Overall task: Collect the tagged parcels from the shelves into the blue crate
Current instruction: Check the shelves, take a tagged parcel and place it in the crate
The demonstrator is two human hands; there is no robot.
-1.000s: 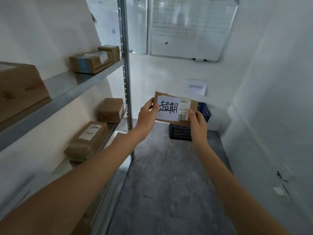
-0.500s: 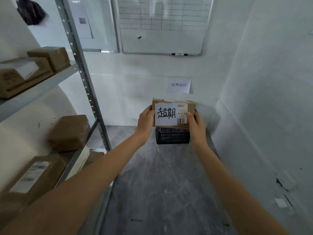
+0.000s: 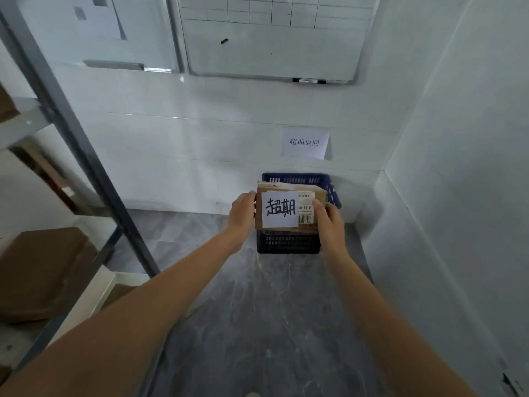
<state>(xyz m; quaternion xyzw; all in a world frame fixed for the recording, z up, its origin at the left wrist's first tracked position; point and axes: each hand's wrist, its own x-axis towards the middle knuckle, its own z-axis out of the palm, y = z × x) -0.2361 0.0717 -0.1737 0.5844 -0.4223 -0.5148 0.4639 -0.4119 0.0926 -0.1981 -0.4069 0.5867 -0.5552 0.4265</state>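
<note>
I hold a brown cardboard parcel out in front of me with both hands; a white tag with black handwriting covers its face, beside a barcode label. My left hand grips its left edge and my right hand grips its right edge, thumb on the front. The blue crate stands on the floor against the far wall, directly behind and below the parcel, which hides most of it. Something pale shows in the crate behind the parcel's top edge.
A metal shelf rack runs along the left with a brown parcel on its lower shelf. A paper sign is stuck to the wall above the crate, a whiteboard higher up. Grey floor stretches ahead; a white wall closes the right.
I have walked toward the far wall carrying the parcel; the crate and wall look larger and the shelves have slid off to the left. Both hands keep their hold.
</note>
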